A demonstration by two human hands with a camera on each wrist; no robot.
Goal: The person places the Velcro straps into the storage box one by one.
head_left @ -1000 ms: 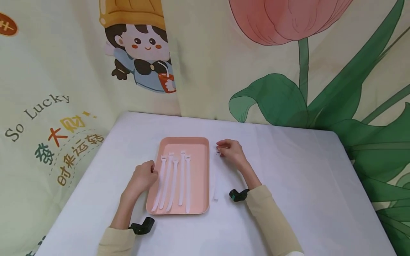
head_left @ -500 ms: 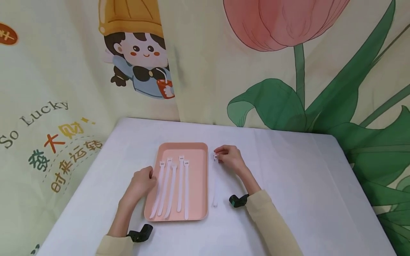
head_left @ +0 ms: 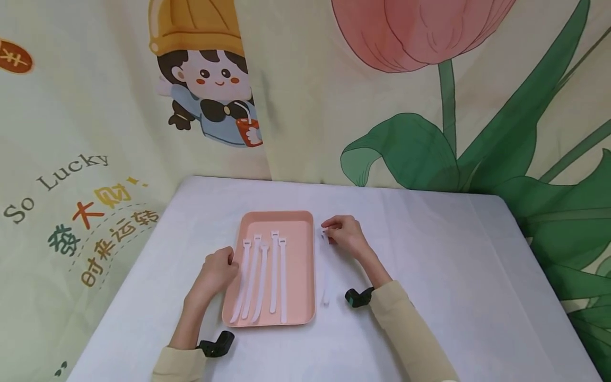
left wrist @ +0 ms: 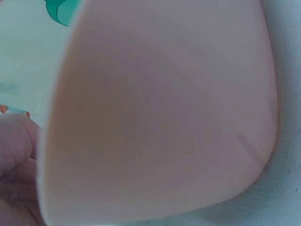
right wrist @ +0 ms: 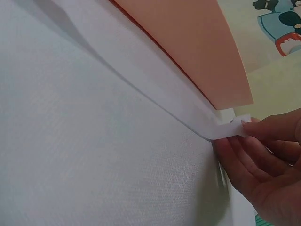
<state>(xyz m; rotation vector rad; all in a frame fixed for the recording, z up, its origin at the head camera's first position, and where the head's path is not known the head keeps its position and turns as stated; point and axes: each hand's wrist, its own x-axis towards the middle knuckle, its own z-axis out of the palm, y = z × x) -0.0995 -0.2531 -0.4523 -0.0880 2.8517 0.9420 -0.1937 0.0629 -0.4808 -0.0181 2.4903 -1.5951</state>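
Note:
A pink tray [head_left: 298,276] lies on the white table, holding several white strap-like cable ties [head_left: 273,276] side by side, slotted heads towards the back. At the tray's left rim, my left hand [head_left: 217,269] grips the edge with curled fingers. The left wrist view is mostly filled by the tray [left wrist: 155,117], the hand [left wrist: 16,165] at its left side. Just right of the tray, my right hand [head_left: 348,235] pinches the head of another white cable tie [head_left: 326,278] between thumb and fingers. In the right wrist view this cable tie [right wrist: 228,130] runs away from the fingertips along the tabletop.
The white-covered table [head_left: 444,276] extends well to the right of the tray. Behind it hangs a printed cloth [head_left: 305,106] with a tulip and a cartoon figure. A black wrist camera [head_left: 217,344] sits on each wrist.
The right fingers have closed on the cable tie's head, and its upper part looks slightly raised. The left hand stays at the tray's rim. The head view shifts a little.

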